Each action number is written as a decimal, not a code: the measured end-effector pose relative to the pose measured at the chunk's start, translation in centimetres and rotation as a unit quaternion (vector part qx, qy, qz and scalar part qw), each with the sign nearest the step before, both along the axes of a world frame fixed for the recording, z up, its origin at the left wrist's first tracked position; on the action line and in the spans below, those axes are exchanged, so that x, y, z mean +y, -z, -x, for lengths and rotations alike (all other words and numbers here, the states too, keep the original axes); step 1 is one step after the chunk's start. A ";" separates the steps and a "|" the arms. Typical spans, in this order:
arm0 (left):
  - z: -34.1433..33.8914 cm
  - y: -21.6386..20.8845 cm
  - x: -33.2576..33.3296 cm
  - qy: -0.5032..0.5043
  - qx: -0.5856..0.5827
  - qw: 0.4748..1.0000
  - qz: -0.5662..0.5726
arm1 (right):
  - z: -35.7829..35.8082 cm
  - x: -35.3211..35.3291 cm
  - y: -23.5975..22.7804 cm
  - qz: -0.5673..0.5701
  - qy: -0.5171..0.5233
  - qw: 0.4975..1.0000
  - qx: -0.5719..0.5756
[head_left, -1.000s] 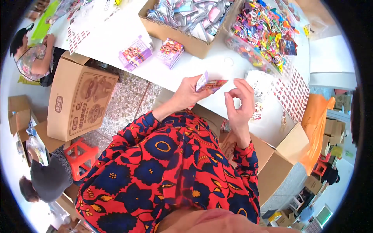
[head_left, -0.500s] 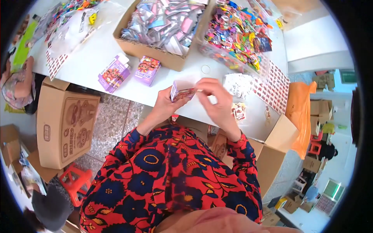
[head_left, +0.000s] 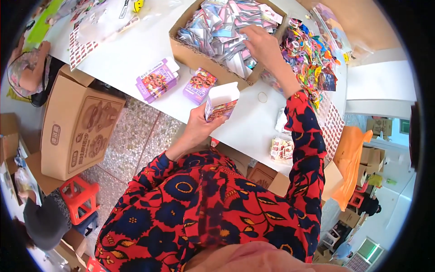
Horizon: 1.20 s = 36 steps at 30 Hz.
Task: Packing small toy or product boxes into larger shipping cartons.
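Observation:
My left hand [head_left: 199,124] is closed round a small purple-and-white carton [head_left: 223,100], its top end uncovered and tilted up above the table's near edge. My right hand [head_left: 265,47] reaches over a cardboard tray box [head_left: 206,63] heaped with small flat pink, blue and silver packets [head_left: 222,22]. Its fingers are stretched over the packets, and nothing shows held in them. Two similar purple cartons lie left of the held one: one with a raised end flap [head_left: 158,80] and one that looks closed [head_left: 199,85].
A heap of colourful small rubbery pieces [head_left: 303,45] lies right of the tray box. Sticker sheets [head_left: 334,124], a bag of small printed pieces [head_left: 282,148] and a rubber band [head_left: 262,97] are on the white table. A large carton [head_left: 81,131] and red stool [head_left: 80,199] stand left. Other people sit nearby.
My right hand has left the small carton and moved up to the packets in the tray box. The carton in my left hand now has its top facing up. The view has shifted.

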<state>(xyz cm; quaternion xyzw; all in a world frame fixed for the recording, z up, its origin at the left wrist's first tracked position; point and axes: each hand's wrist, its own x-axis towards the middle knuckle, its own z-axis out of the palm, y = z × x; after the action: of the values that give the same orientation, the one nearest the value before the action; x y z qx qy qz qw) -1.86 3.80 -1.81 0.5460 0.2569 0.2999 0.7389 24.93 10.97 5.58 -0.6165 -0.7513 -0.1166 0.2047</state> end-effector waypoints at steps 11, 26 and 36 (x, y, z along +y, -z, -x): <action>0.8 1.5 0.6 -0.003 -0.010 1.000 0.002 | -1.0 4.5 2.1 0.024 -0.047 0.986 -0.160; 1.1 0.8 1.3 0.005 0.004 1.000 -0.021 | -0.8 5.4 1.2 0.114 -0.052 0.992 0.025; 1.5 0.7 0.9 -0.002 -0.008 1.000 -0.018 | -2.2 8.0 -0.1 0.030 -0.095 0.993 -0.060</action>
<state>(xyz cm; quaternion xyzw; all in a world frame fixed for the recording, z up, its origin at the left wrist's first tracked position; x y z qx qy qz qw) -3.39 4.71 -2.51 0.5563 0.2461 0.3102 0.7305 27.10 18.96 5.69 -0.5402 -0.8206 -0.1107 0.1505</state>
